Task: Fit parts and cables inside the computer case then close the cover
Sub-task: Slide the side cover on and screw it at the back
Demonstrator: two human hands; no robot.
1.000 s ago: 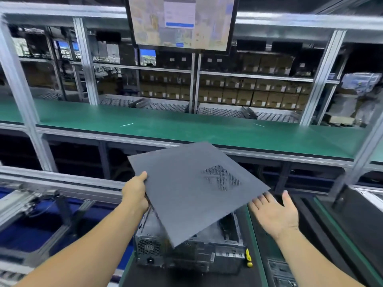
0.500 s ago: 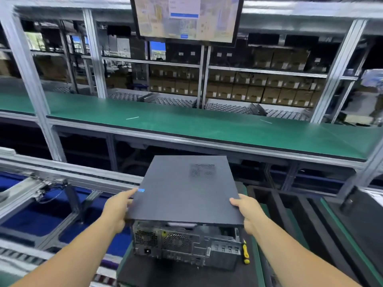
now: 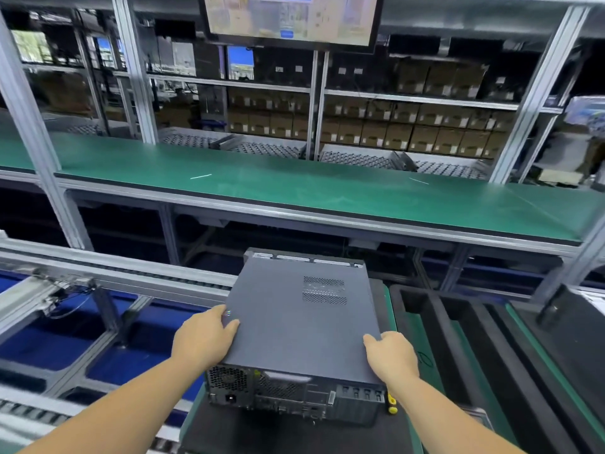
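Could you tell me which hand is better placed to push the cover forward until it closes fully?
Probably left hand: it lies flatter on the cover; right hand only grips its edge.

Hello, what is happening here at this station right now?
A person is closing a computer case that lies on a dark mat. The dark cover panel lies flat on top of it. The left hand rests on the panel's left edge, and the right hand holds its right edge near the back. A strip of the case shows beyond the panel's far edge, so it may not be fully seated.
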